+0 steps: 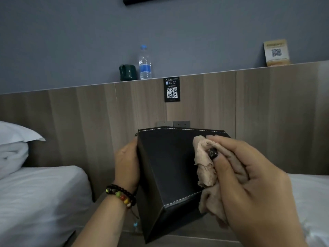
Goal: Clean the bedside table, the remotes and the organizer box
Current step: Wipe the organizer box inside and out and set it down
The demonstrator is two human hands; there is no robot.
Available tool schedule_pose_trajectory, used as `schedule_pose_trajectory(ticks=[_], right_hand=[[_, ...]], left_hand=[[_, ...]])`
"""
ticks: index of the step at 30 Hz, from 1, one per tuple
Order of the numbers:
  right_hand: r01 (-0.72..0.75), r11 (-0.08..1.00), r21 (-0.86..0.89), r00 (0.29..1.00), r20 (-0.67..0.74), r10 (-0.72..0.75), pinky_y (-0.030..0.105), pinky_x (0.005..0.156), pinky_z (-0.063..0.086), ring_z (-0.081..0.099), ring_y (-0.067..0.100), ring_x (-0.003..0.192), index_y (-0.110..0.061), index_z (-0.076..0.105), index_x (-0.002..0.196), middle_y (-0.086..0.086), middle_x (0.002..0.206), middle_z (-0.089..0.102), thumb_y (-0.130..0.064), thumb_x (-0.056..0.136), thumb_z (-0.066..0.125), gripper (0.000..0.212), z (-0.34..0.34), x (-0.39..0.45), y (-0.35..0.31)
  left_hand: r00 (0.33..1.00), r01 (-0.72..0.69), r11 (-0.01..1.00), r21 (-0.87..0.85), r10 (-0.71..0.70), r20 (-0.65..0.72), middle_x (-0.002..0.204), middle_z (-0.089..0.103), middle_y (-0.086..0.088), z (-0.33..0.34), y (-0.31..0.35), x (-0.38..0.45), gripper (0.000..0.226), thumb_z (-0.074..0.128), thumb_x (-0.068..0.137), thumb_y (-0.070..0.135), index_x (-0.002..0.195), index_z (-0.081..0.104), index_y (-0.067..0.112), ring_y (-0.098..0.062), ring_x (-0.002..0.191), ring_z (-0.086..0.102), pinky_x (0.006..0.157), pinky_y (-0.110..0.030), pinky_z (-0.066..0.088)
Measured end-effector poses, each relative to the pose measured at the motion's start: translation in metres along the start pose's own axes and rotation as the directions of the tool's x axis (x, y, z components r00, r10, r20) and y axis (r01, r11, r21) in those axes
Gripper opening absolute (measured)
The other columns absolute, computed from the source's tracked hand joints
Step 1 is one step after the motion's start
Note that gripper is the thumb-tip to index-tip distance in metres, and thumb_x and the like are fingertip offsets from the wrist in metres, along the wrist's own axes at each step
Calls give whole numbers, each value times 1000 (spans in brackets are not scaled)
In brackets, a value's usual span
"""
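Right hand point(249, 179) nearest, clutching beige cloth point(206, 168), pressing it on black organizer box point(165, 168). Left hand point(127, 163) grips box's left side, box held up before wooden headboard point(80, 122). Black QR plaque point(171, 89) reads "HOTEL"; rest illegible. Water bottle point(145, 62), blue label, on ledge.

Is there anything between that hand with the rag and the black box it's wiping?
Only the cloth itself. The right hand presses it against the organizer box, which the left hand holds up by its side. Nothing else visible comes between them.
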State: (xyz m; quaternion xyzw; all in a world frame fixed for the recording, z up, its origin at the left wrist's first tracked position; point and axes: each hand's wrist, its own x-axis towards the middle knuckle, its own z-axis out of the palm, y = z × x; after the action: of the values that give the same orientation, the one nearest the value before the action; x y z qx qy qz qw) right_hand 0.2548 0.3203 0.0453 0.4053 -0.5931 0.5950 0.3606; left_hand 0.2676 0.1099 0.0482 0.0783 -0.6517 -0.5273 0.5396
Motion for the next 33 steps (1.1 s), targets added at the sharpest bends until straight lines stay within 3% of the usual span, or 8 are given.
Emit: schedule_pose_trajectory(ticks=[4,10,13,16,23,28,31,33], right_hand=[[64,986,-152,997,44,-58,-4,84,36,59,-9,98,-23,71,102,-18,95,68,-17,82,57,25,-3,2,-6],[201,924,-326,975,157,-157,19,64,46,65,13,73,-22,69,77,-6,75,67,-11,75,55,18,19,11,-35],[214,928,-306,936,336,-105,36,57,54,63,20,73,-17,68,79,-1,77,64,-16,77,48,20,37,18,-48],[276,926,-258,874,468,-131,45,57,54,62,23,68,-13,68,82,3,76,63,-16,81,50,19,49,28,-54],[69,948,-309,938,345,44,11,55,47,59,7,64,-17,73,95,1,77,67,-12,92,55,19,39,65,-30],[59,957,-283,877,473,86,34,71,50,66,27,82,-4,70,95,16,89,69,-3,87,57,16,63,38,-28],[186,936,-300,872,490,-16,35,68,49,65,26,78,-6,71,93,11,87,70,-3,83,58,16,49,30,-32],[181,930,-321,904,426,-29,19,64,46,64,16,71,-17,73,89,0,78,71,-7,83,59,19,25,37,-35]], left_hand=[[990,93,974,-208,-67,128,71,47,-10,3,20,-6,48,51,88,53,71,55,9,-17,63,47,61,-31,37],[998,-28,983,-183,37,43,66,47,-11,9,24,-15,41,40,101,31,72,53,5,-15,57,45,50,-23,37],[969,-236,972,20,233,78,62,47,-8,3,17,-10,26,50,95,23,70,50,18,-9,57,45,56,-18,38],[941,-324,922,212,291,170,93,61,-16,-3,11,-11,32,43,74,43,89,57,18,-22,85,55,77,-34,45],[999,-5,996,-92,9,47,65,40,-11,11,31,-9,33,43,97,22,70,53,5,-6,48,38,48,-24,32],[913,-400,898,185,372,169,68,46,16,3,20,-13,17,53,73,43,70,53,26,6,55,44,63,-10,38],[941,-327,928,180,301,154,79,48,15,-1,14,-12,56,63,60,71,64,45,18,12,63,51,65,-7,43],[961,-243,969,42,234,149,60,46,13,4,24,-14,51,52,90,47,61,43,7,4,52,43,51,-10,35]])
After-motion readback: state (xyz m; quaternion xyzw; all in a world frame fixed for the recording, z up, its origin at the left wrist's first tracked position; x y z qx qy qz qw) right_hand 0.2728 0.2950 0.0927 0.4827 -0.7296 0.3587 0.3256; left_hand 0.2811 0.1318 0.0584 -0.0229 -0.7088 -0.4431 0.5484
